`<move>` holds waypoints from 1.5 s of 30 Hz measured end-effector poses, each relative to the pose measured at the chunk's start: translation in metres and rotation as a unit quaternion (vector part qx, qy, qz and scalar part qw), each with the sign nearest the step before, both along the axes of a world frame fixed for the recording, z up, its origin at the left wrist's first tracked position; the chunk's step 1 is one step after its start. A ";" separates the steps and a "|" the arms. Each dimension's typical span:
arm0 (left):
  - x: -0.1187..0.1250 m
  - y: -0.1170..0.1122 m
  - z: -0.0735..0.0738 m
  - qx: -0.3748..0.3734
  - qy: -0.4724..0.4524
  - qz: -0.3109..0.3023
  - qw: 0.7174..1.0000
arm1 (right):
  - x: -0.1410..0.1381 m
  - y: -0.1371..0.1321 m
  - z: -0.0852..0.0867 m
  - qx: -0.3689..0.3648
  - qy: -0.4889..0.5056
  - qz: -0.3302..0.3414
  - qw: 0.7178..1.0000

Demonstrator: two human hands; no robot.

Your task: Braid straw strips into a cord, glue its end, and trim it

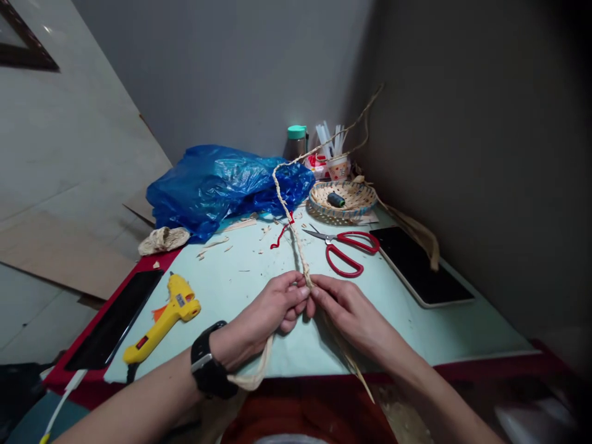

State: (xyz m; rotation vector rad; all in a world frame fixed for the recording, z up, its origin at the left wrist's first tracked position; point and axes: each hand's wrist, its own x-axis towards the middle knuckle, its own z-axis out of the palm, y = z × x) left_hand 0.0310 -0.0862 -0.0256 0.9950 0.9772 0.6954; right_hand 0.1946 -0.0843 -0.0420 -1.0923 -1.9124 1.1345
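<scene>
A pale braided straw cord (287, 209) runs from the far corner of the table down to my hands. My left hand (272, 308), with a black watch on its wrist, is closed in a pinch on the cord's near end. My right hand (345, 308) is closed on the same end, fingertips touching the left hand's. Loose straw strands (259, 370) hang from both hands toward my lap. Both hands hover just over the pale green table top (462, 327).
Red scissors (346, 248) lie just beyond my hands. A yellow glue gun (164, 317) is at the left. A blue plastic bag (222, 182), a woven basket (343, 200), a cup of glue sticks (333, 157), a bottle (296, 142) and a dark tablet (419, 265) stand further back.
</scene>
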 end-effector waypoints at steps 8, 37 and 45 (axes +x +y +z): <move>0.007 -0.007 -0.010 0.027 0.056 0.068 0.996 | -0.007 -0.012 0.005 0.061 -0.177 -0.046 0.981; -0.002 -0.018 -0.008 0.038 -0.050 0.050 0.997 | -0.010 -0.010 0.011 0.024 -0.069 -0.057 0.996; -0.005 -0.023 -0.003 0.028 0.011 0.026 0.999 | -0.010 0.002 0.005 -0.039 -0.030 -0.004 0.999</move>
